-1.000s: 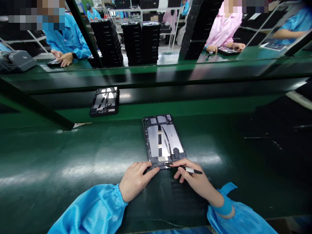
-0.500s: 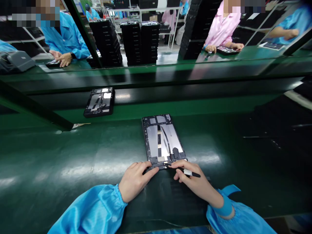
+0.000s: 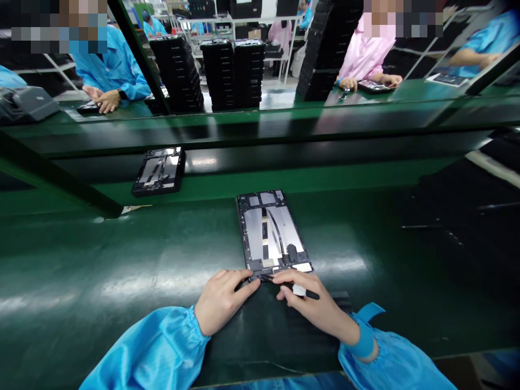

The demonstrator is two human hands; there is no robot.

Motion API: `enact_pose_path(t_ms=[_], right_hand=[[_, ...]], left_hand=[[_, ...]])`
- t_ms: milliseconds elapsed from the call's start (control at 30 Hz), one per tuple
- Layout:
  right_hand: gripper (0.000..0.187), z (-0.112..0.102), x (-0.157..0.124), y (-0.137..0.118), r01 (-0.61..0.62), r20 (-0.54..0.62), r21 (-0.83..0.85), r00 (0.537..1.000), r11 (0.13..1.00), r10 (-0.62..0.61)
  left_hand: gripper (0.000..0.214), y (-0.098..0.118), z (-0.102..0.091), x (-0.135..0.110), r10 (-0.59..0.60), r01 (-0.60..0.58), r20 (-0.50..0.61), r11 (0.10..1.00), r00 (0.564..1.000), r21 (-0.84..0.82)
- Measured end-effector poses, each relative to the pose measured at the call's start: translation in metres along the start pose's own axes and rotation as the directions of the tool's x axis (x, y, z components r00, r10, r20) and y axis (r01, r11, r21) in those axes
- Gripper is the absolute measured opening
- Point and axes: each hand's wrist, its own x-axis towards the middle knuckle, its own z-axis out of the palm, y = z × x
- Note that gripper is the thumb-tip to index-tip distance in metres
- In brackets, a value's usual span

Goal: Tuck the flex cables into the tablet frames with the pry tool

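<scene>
An opened tablet (image 3: 271, 232) lies back-up on the green bench in front of me, its silver plates and black flex cables showing. My left hand (image 3: 221, 300) rests at its near left corner, fingers curled, fingertips pressing the frame edge. My right hand (image 3: 311, 303) pinches a thin black tool with a white band (image 3: 299, 291). The tool's tip touches the tablet's near edge, close to my left fingertips.
A second opened tablet (image 3: 158, 171) lies on the darker conveyor strip at the back left. Beyond a raised green ledge (image 3: 284, 122) stand stacks of black trays (image 3: 233, 70). Other people in blue (image 3: 114, 65) and pink (image 3: 363, 54) smocks work across the line.
My right hand and its tool slid left along the tablet's near edge toward my left hand. The tablet on the conveyor strip drifted left.
</scene>
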Motion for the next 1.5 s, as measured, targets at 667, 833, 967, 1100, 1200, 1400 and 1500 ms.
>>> enact_pose_path(t_ms=[667, 833, 967, 1100, 1200, 1400, 1500], right_hand=[[0.035, -0.009, -0.02, 0.001, -0.368, 0.11, 0.283, 0.93, 0.886, 0.351], [0.035, -0.008, -0.017, -0.003, -0.368, 0.133, 0.17, 0.928, 0.914, 0.349], [0.018, -0.012, -0.011, -0.01, -0.292, 0.159, -0.048, 0.942, 0.955, 0.295], [0.012, -0.012, -0.006, -0.013, -0.178, 0.178, -0.233, 0.959, 0.956, 0.222], [0.01, -0.01, -0.001, -0.014, -0.134, 0.209, -0.245, 0.96, 0.96, 0.187], [0.01, -0.008, 0.004, -0.014, -0.14, 0.216, -0.223, 0.958, 0.965, 0.189], [0.011, -0.007, 0.003, -0.014, -0.154, 0.21, -0.21, 0.957, 0.965, 0.198]], left_hand=[[0.021, 0.044, -0.003, -0.019, 0.129, -0.102, 0.152, 0.98, 0.98, -0.172], [0.024, 0.041, 0.001, -0.02, 0.099, -0.079, 0.177, 0.99, 0.979, -0.118], [0.029, 0.037, -0.002, -0.019, 0.231, -0.205, 0.165, 0.965, 0.959, -0.161], [0.027, 0.038, -0.002, -0.018, 0.229, -0.196, 0.17, 0.962, 0.958, -0.188], [0.026, 0.038, -0.002, -0.017, 0.219, -0.187, 0.166, 0.964, 0.962, -0.187], [0.026, 0.038, -0.003, -0.016, 0.207, -0.174, 0.161, 0.965, 0.965, -0.199], [0.026, 0.039, -0.003, -0.016, 0.206, -0.171, 0.167, 0.964, 0.964, -0.202]])
